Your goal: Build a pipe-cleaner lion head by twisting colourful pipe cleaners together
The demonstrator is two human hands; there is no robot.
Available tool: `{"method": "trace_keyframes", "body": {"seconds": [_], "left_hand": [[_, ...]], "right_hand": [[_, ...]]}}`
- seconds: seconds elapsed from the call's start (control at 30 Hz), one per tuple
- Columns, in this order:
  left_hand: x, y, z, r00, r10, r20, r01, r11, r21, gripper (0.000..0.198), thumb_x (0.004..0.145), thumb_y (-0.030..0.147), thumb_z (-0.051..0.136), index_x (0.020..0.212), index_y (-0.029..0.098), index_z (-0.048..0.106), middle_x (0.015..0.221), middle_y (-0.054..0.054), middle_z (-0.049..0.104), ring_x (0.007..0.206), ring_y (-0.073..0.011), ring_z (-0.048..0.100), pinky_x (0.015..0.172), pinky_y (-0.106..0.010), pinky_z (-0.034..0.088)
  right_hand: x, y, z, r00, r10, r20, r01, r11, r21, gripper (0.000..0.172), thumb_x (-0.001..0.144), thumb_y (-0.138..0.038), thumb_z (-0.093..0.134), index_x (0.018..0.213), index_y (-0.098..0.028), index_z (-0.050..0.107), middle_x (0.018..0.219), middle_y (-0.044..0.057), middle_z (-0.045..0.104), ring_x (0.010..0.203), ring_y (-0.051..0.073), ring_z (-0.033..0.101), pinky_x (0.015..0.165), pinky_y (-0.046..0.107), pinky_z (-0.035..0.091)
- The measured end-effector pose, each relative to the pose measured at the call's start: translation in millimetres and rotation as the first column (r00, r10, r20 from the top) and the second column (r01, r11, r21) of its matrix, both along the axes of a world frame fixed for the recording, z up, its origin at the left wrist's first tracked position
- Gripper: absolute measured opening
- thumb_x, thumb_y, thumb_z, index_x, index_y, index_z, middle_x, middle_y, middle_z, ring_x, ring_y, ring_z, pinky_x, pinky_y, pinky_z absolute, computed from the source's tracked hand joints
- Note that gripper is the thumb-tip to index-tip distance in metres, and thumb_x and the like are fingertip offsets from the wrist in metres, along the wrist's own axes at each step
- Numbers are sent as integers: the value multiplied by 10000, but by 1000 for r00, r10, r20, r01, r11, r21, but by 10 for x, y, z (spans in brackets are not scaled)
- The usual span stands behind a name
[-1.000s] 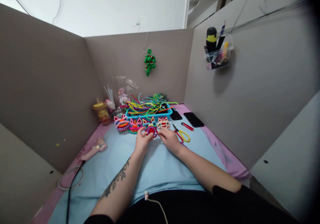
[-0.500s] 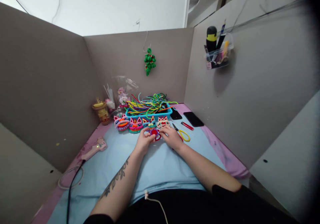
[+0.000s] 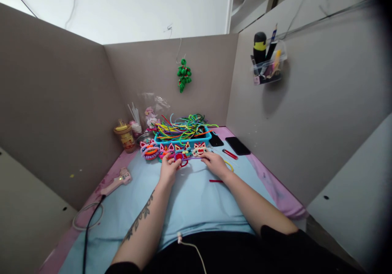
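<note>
Closest to me, well below the fingers, a pale cable (image 3: 192, 246) trails over the person's black clothing, its plug at the edge of the light blue cloth (image 3: 196, 208). A pink glue gun (image 3: 121, 179) lies on that cloth, off to the left of the left fingers. Just nearer than the right fingers, a short red strip (image 3: 215, 181) pokes out from beside the wrist.

The left hand (image 3: 169, 170) has its fingers closed round a small red-and-purple piece (image 3: 178, 157), which sits at the fingertips, its red loop jutting toward the other hand. From it a purple strand (image 3: 194, 158) crosses the gap, and the right hand (image 3: 214, 163) pinches its far end between thumb and fingers (nearly a straight line, from where I stand). Just right of those fingers, a yellow scissor handle (image 3: 229, 165) shows, partly covered by the hand.

Right behind the fingers stands a row of four colourful animal heads (image 3: 150, 150). To their right lie a red-handled tool (image 3: 230, 154) and a black phone (image 3: 237, 145). Beyond the heads, a blue tray (image 3: 158, 140) overflows with fuzzy stems (image 3: 180, 129). Farther back, high above the fingers, hangs a green ornament (image 3: 184, 76).
</note>
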State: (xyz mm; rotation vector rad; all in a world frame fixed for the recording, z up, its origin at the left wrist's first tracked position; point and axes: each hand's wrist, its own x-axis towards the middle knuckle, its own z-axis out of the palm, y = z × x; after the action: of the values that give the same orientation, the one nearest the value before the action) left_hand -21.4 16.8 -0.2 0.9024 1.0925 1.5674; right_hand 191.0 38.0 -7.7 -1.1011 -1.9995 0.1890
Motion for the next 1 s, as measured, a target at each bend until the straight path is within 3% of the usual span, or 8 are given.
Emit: {"method": "trace_keyframes", "body": {"seconds": [0.33, 0.4, 0.5, 0.63, 0.7, 0.77, 0.87, 1.0], "left_hand": [[-114, 61, 68, 947, 298, 121, -305, 952, 40, 640, 578, 171, 765, 1112, 214, 416, 873, -2, 493, 623, -72, 561, 565, -211, 474], [-122, 70, 65, 940, 310, 140, -320, 946, 50, 630, 587, 156, 759, 1111, 215, 413, 877, 0, 488, 618, -64, 558, 572, -209, 479], [-91, 66, 48, 953, 273, 128, -280, 959, 40, 611, 611, 148, 743, 1117, 219, 408, 870, 4, 482, 607, -59, 554, 559, -198, 479], [3, 33, 13, 985, 151, 84, -152, 988, 0, 610, 621, 150, 744, 1128, 211, 411, 849, 2, 492, 591, -59, 554, 527, -181, 464], [48, 6, 5, 995, 70, 74, -69, 998, -17, 609, 623, 155, 750, 1131, 205, 419, 826, 4, 507, 576, -60, 556, 517, -176, 458], [82, -24, 8, 997, -10, 73, 14, 999, -43, 598, 623, 153, 756, 1125, 192, 433, 813, -4, 532, 573, -67, 566, 510, -173, 455], [114, -67, 25, 991, -101, 90, 108, 990, -87, 589, 613, 139, 767, 1110, 174, 454, 792, -16, 569, 583, -82, 586, 499, -165, 449], [135, -103, 37, 974, -178, 137, 193, 975, -106, 608, 590, 120, 781, 1105, 172, 461, 726, 5, 575, 578, -90, 594, 493, -162, 453]], "right_hand": [[313, 152, 18, 934, -306, 186, 313, 950, -11, 134, 784, -247, 573, 787, -221, 704, 842, 66, 620, 840, 201, 543, 732, 292, 403], [370, 150, 52, 915, -372, 157, 376, 927, 2, 158, 782, -271, 562, 758, -208, 705, 827, 74, 598, 820, 203, 534, 717, 293, 396], [419, 133, 98, 917, -400, -17, 400, 917, 11, 200, 797, -292, 513, 776, -189, 683, 794, 63, 601, 759, 187, 539, 684, 287, 392], [359, 117, 103, 887, -267, -377, 237, 964, -124, 219, 778, -365, 521, 751, -176, 629, 695, 30, 613, 662, 164, 541, 633, 275, 396], [272, 101, 98, 816, -180, -549, 54, 970, -237, 241, 750, -412, 553, 738, -175, 596, 636, 12, 602, 576, 141, 514, 571, 262, 388], [165, 70, 100, 732, -98, -675, -157, 939, -306, 264, 726, -440, 583, 729, -177, 559, 615, 4, 604, 502, 112, 471, 509, 244, 363], [16, 4, 109, 667, -15, -744, -347, 879, -328, 279, 701, -438, 624, 712, -176, 528, 643, 16, 636, 474, 90, 450, 468, 224, 329], [-98, -53, 93, 692, 55, -720, -429, 833, -348, 261, 707, -411, 636, 756, -167, 557, 686, 17, 642, 497, 84, 456, 482, 219, 333]]}}
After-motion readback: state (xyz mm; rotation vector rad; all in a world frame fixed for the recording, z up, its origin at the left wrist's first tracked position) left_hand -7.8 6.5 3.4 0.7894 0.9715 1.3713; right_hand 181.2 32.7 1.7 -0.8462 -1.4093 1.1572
